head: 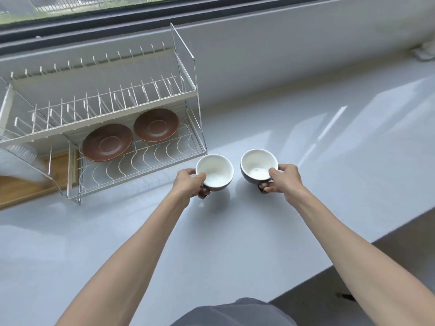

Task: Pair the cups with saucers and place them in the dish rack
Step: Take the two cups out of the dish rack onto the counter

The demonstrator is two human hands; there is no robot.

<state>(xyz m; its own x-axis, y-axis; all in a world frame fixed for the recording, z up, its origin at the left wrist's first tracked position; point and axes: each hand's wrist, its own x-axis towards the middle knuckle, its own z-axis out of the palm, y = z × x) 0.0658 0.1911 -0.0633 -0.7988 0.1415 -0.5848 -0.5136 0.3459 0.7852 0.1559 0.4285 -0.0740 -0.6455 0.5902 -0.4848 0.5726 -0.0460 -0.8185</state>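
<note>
While the two-tier white wire dish rack at ten o'clock already carries both brown ceramic saucers on its lower tier, pairing remains undone. Left hand grasps one white-lined brown cup; right hand grasps the other, both at centre, near the rack's front corner.

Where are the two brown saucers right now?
Both brown saucers lie flat side by side on the lower tier of the dish rack, left of and beyond the two held cups.
</note>
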